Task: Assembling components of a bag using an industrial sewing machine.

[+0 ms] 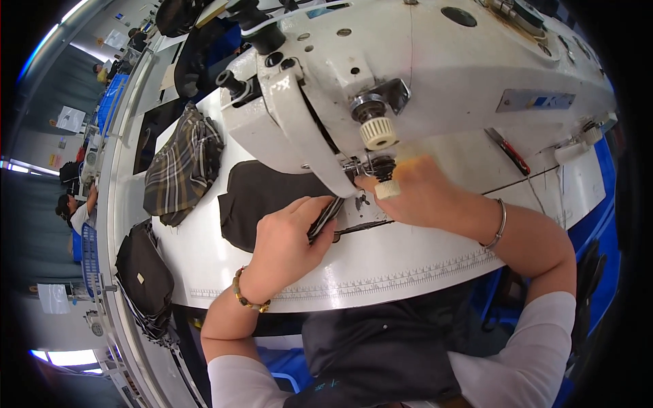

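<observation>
A white industrial sewing machine (442, 75) spans the upper middle. My left hand (286, 245) grips folded layers of dark fabric (269, 182) with a narrow pale-striped edge, just left of the presser foot. The dark piece spreads leftward over the white machine table (381, 265). My right hand (408, 190) is curled beside the needle area, partly behind a cream-coloured knob (386, 188); what its fingertips hold, if anything, is hidden.
Plaid fabric (180, 166) and a stack of dark cut pieces (143, 279) lie at left. A red-handled tool (509, 151) rests right of my right hand. Another worker (75, 211) sits at the far left near a blue basket (90, 251).
</observation>
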Tool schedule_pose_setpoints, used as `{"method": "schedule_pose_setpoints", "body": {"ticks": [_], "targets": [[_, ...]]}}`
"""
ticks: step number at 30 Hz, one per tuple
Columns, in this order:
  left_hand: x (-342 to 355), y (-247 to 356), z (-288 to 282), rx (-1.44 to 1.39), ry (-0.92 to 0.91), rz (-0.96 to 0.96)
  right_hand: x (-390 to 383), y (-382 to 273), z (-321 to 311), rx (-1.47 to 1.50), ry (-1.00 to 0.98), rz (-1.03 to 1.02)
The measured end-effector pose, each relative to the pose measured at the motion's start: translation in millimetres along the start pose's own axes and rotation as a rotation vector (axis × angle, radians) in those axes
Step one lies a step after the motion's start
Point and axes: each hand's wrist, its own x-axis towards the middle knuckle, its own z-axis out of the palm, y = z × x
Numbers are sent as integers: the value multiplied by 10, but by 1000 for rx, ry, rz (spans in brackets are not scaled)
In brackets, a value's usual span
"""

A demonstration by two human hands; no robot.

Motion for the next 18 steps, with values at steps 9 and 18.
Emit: {"method": "schedule_pose_setpoints", "body": {"ticks": [9,18], "targets": [[47,-89,-55,-107,-38,-36,20,-38,-113,39,5,39],[49,-100,-53,-121,-38,-38,29,-4,-67,74,54,27]]}}
